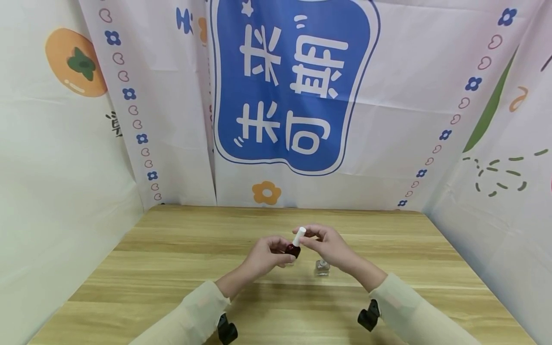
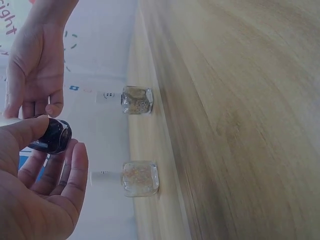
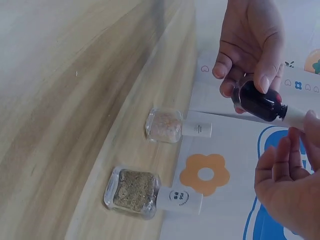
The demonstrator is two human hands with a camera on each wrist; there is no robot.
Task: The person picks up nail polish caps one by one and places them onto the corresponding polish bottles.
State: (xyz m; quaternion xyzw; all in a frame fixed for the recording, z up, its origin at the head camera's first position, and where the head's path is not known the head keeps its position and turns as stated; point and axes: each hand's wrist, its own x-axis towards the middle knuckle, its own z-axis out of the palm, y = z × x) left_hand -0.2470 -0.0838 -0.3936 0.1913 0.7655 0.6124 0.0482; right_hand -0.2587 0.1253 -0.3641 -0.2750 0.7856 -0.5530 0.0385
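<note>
My left hand (image 1: pixel 268 255) holds a dark red nail polish bottle (image 1: pixel 293 250) by its glass body, tilted and raised above the table. The thumb lies over one side and fingers support the other. With my right hand (image 1: pixel 328 243) I pinch its white cap (image 1: pixel 299 235) between thumb and fingers. In the right wrist view a short dark neck (image 3: pixel 284 113) shows between glass and cap. Two more nail polish bottles stand upright below the hands: a gold-brown glitter one (image 3: pixel 134 192) and a pale peach-flecked one (image 3: pixel 165 125), both with white caps on.
The wood-grain table (image 1: pixel 181 273) runs back to a printed white cloth (image 1: pixel 388 134) hung behind it. Similar cloth hangs along the left and right sides. Dark wrist mounts (image 1: pixel 368 316) sit at both sleeve cuffs.
</note>
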